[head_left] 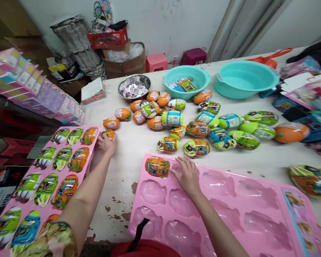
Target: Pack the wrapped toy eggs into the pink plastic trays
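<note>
A pink moulded tray (173, 162) lies in front of me, its top-left hollow filled by an orange wrapped egg (157, 166). My right hand (186, 177) rests over the hollow beside that egg, fingers apart, thumb near the egg's edge. At the left, my left hand (107, 144) has its fingers round a small orange egg (110, 134) on the table. Beyond the hands lies a loose group of orange, green and blue eggs (172, 117). A second pink tray (95, 151), filled with wrapped eggs in rows, stands at the left.
A metal bowl (134, 86) of small packets and two turquoise basins (186, 81) stand at the table's back. Stacked boxes (37, 85) are at the far left. Colourful packages (305, 114) lie at the right, and a large egg (311, 181) sits beyond the tray's right end.
</note>
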`<state>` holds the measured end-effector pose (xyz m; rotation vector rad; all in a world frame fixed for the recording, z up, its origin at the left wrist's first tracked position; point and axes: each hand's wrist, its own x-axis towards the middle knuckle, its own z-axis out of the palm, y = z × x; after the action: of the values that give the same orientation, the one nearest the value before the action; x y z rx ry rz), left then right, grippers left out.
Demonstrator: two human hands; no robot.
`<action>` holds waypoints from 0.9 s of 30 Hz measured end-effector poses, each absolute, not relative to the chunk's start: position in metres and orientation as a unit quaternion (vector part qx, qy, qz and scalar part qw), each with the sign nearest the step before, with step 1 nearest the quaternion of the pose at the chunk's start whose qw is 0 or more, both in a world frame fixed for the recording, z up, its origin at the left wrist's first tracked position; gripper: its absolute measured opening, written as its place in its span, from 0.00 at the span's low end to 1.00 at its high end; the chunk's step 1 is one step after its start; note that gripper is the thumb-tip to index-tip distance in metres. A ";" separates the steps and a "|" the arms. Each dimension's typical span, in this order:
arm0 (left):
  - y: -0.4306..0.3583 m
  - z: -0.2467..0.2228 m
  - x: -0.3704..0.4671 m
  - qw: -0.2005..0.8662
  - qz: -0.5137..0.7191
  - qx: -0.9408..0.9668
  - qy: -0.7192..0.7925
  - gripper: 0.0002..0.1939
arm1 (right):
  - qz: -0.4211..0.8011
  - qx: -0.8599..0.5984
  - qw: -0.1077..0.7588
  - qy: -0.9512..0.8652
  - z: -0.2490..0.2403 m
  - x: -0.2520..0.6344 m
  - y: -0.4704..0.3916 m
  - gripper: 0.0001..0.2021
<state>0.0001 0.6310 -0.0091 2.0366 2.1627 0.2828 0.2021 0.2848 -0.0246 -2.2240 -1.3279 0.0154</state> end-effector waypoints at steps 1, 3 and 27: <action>0.632 -0.012 0.001 0.077 0.099 0.683 0.720 0.31 | -0.015 -0.829 0.283 -0.481 -0.028 0.202 0.272 0.20; 0.635 -0.013 0.004 0.095 0.113 0.680 0.718 0.37 | -0.054 -0.845 0.286 -0.448 -0.037 0.208 0.246 0.18; 0.434 0.012 0.181 0.290 -0.364 0.883 0.059 0.45 | 0.411 -0.830 0.082 -0.369 -0.009 0.319 0.245 0.34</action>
<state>0.1813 0.4338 0.0121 2.3549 0.1564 -0.9717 0.3194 0.2448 -0.0086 -2.4781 -1.1033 1.2264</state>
